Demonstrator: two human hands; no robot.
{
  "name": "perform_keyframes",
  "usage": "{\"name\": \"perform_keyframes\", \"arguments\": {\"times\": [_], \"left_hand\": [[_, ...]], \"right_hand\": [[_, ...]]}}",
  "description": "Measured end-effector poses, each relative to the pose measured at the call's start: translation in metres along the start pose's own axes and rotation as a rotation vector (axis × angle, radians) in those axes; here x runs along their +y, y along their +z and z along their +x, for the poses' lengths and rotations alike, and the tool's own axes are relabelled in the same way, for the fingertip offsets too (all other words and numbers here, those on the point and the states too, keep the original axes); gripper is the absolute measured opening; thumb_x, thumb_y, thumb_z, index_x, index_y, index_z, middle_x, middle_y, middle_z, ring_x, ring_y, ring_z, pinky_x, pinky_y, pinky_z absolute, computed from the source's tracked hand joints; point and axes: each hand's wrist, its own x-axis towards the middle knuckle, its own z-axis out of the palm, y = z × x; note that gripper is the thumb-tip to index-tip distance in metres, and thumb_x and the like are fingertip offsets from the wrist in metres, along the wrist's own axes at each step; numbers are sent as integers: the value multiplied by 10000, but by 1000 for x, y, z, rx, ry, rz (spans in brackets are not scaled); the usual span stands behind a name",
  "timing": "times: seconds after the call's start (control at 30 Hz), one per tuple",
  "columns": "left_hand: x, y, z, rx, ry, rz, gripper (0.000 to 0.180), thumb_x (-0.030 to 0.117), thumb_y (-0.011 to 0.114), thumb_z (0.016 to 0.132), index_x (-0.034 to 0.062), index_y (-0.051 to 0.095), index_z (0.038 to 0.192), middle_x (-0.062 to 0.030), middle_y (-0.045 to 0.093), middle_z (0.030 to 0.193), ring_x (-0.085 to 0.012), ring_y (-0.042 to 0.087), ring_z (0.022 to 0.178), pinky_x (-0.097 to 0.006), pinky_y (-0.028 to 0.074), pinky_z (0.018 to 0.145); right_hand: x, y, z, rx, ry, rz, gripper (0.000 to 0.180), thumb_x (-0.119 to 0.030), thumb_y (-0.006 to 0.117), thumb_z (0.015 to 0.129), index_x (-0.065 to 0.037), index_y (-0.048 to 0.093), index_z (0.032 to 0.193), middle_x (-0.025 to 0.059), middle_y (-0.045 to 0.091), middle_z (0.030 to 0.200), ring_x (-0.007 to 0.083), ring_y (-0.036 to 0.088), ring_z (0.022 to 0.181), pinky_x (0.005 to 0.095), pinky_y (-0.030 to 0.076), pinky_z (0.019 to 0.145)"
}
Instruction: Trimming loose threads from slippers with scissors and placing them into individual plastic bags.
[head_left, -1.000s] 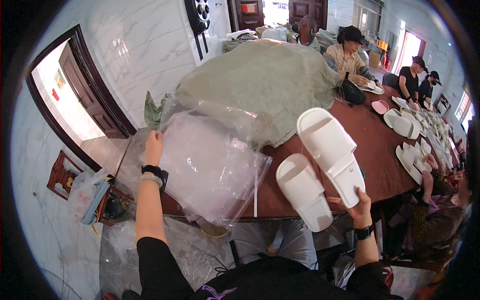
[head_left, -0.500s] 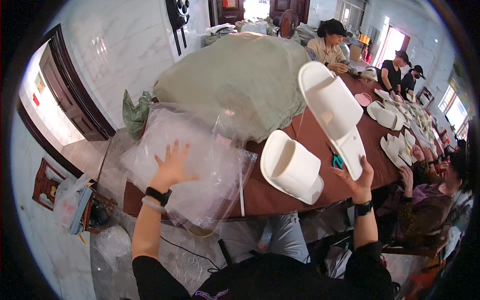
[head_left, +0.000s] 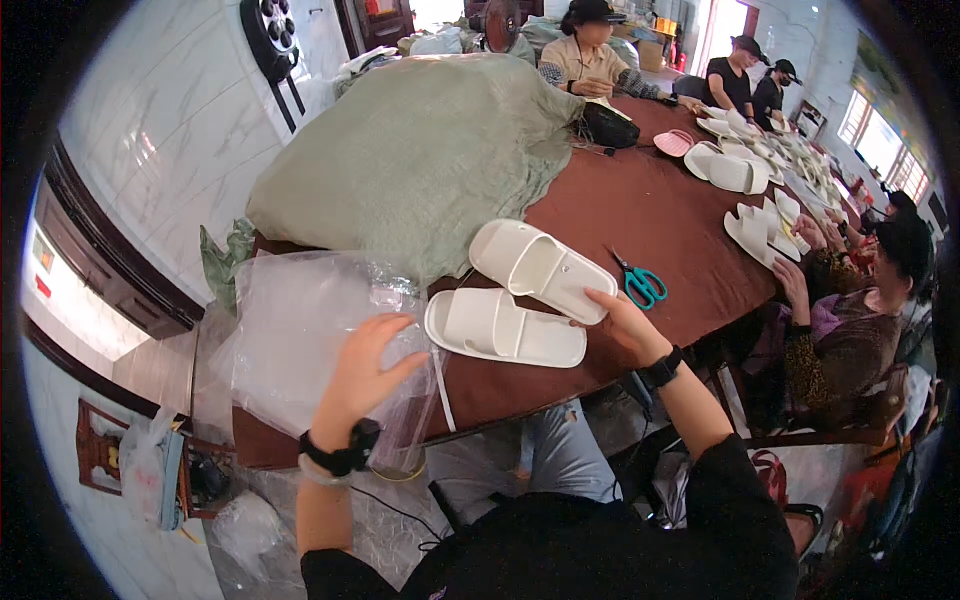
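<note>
Two white slide slippers lie close together at the near side of the table. My right hand [head_left: 632, 325] grips the heel end of the farther slipper [head_left: 545, 270], thumb on top. That slipper is slanted and partly overlaps the nearer slipper [head_left: 505, 330], which lies with its toe to the left. My left hand [head_left: 375, 370] is open, thumb and fingers apart, just left of the nearer slipper's toe. It hovers over the edge of a stack of clear plastic bags [head_left: 290, 320] and holds nothing. Teal-handled scissors [head_left: 640, 283] lie beyond my right hand.
A large grey-green sack [head_left: 410, 150] bulges across the far left of the brown-covered table [head_left: 640, 215]. More white slippers [head_left: 735, 170] and a pink one [head_left: 673, 143] lie to the right. Co-workers sit along the far and right sides. A chair [head_left: 105, 450] stands at lower left.
My right hand has lowered its slipper from a raised, upright position towards the table. The other slipper now lies flatter. My left hand has moved right across the plastic bags.
</note>
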Motion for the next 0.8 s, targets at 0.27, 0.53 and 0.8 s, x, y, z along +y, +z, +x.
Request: {"name": "perform_keyframes", "arguments": {"times": [0.27,0.53,0.8], "left_hand": [[-68,101,111,-160,-146,49,382,223,568,825,-36,544,1103,-227,585,1082,-367,555,1005,-407,442,861],[-96,180,179,-166,-291,-268,457,282,667,749,-50,585,1052,-234,618,1019,-341,594,976,-391,464,832],[-84,175,177,-71,-404,-422,384,224,682,767,-59,618,1018,-206,659,915,-273,642,872,-331,488,765]], "right_hand": [[-15,-51,20,769,-890,-1567,626,-262,630,833,-10,340,1328,184,465,1260,326,498,1089,406,426,904],[-24,-86,-23,633,-189,-1781,325,-258,618,752,-60,561,1003,150,584,950,335,605,839,432,512,721],[-8,-85,-58,656,-196,-1738,370,-309,628,691,-28,546,917,164,599,864,341,603,796,424,501,687]]}}
